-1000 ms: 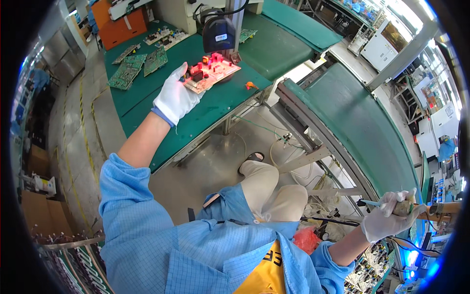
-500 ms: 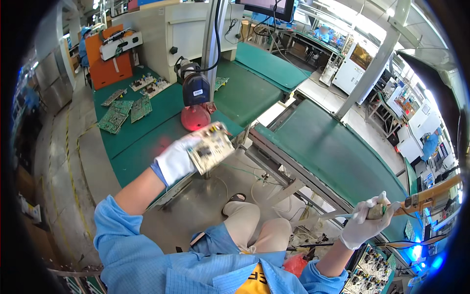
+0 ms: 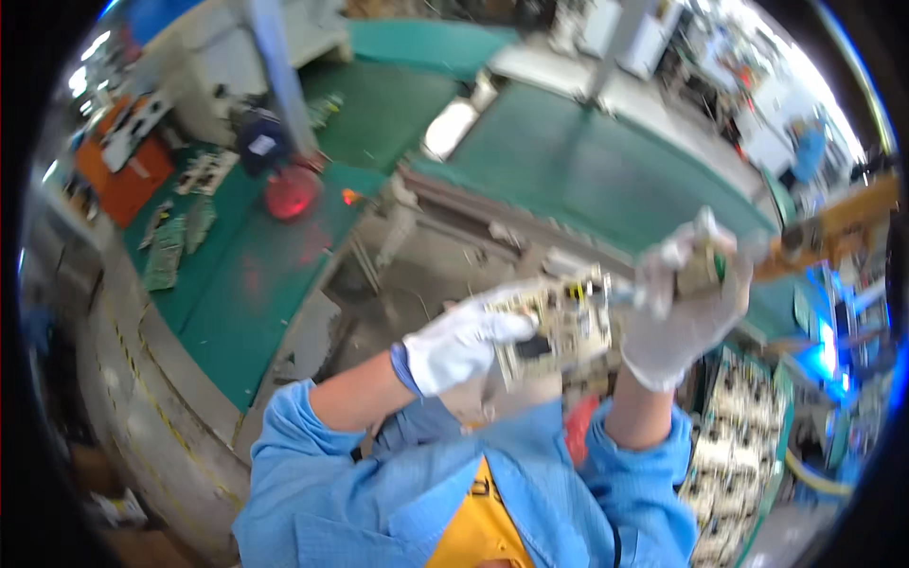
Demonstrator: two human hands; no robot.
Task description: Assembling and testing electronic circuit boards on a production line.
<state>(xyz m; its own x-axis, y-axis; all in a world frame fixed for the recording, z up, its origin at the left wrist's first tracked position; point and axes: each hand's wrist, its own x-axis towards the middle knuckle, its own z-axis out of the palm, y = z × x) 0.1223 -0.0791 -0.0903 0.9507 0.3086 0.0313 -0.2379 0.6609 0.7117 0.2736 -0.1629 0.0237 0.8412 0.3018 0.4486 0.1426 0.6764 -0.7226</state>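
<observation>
My left hand (image 3: 459, 346), in a white glove, grips a populated circuit board (image 3: 554, 322) by its left edge, thumb on top. The board is tilted over my lap, its parts side facing up. My right hand (image 3: 691, 308), also gloved, is closed around a tan, round-bodied tool (image 3: 701, 273) with a bit of green on it. A thin pale tip reaches from this hand toward the board's right edge; blur hides whether they touch. Which kind of tool it is, I cannot make out.
At left, a red-lit scanner (image 3: 275, 166) stands over a green bench (image 3: 237, 293) with several boards (image 3: 170, 251). A green conveyor belt (image 3: 587, 142) runs ahead. A brown bar (image 3: 833, 227) lies beyond my right hand. At lower right is a tray of boards (image 3: 734, 445).
My left hand has brought the board from beside the scanner rightward and down to my right hand. The right hand has risen slightly with its tool. The whole view has swung right.
</observation>
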